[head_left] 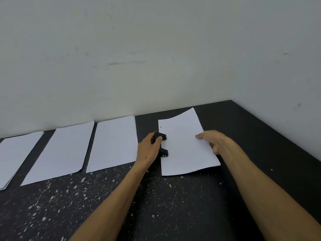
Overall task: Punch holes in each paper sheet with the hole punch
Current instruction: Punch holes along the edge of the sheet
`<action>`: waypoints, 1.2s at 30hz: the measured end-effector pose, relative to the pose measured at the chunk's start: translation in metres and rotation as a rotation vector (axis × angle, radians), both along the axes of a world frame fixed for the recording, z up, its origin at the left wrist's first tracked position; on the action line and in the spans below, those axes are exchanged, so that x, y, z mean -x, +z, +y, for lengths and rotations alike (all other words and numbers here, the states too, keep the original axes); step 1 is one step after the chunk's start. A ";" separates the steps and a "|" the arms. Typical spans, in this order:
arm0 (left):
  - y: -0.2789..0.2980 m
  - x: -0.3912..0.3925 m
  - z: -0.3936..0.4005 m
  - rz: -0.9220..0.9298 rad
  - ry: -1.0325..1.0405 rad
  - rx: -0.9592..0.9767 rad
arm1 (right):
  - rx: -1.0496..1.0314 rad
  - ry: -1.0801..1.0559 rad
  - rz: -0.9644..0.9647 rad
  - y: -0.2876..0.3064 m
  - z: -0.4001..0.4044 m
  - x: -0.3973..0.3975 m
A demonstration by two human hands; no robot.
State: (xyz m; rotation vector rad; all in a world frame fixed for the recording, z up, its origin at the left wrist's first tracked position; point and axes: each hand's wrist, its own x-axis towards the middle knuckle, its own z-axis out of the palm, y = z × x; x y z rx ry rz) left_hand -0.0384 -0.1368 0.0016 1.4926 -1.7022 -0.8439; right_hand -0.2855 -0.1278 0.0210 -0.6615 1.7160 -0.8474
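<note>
At the left edge of the dark speckled counter (pixel 156 197), a first sheet (pixel 15 153) lies partly cut off by the frame, with what looks like another sheet's edge showing beneath it. Just beside it lies a second sheet (pixel 60 153), its far end close to the wall (pixel 139 49). A third sheet (pixel 112 143) follows, near the back edge of the counter, separated from its neighbour by a narrow strip of bare surface. Next comes the left hand (pixel 149 150), its fingers curled round the black hole punch (pixel 162 145), thumb on top of the far end. The punch sits over the left edge of the fourth sheet (pixel 184 145), which lies toward the counter's back right corner. A small dark hole (pixel 160 127) shows in that sheet near its far left corner, beyond the punch. The far end of this sheet curls upward slightly. The right hand (pixel 213 141) holds the sheet's right edge, thumb lying on top of the paper and fingers curled at the edge. White flecks are scattered over the near part of the counter.
</note>
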 end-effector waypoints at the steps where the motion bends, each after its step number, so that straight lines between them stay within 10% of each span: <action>1: 0.002 0.000 -0.001 -0.019 -0.004 -0.008 | -0.001 0.001 -0.001 0.000 0.000 0.000; 10: 0.015 0.017 -0.019 -0.529 -0.166 0.003 | 0.016 -0.004 -0.016 0.003 0.004 0.000; 36: -0.008 0.008 -0.021 -0.506 -0.183 0.073 | 0.001 0.001 -0.005 0.007 0.007 -0.003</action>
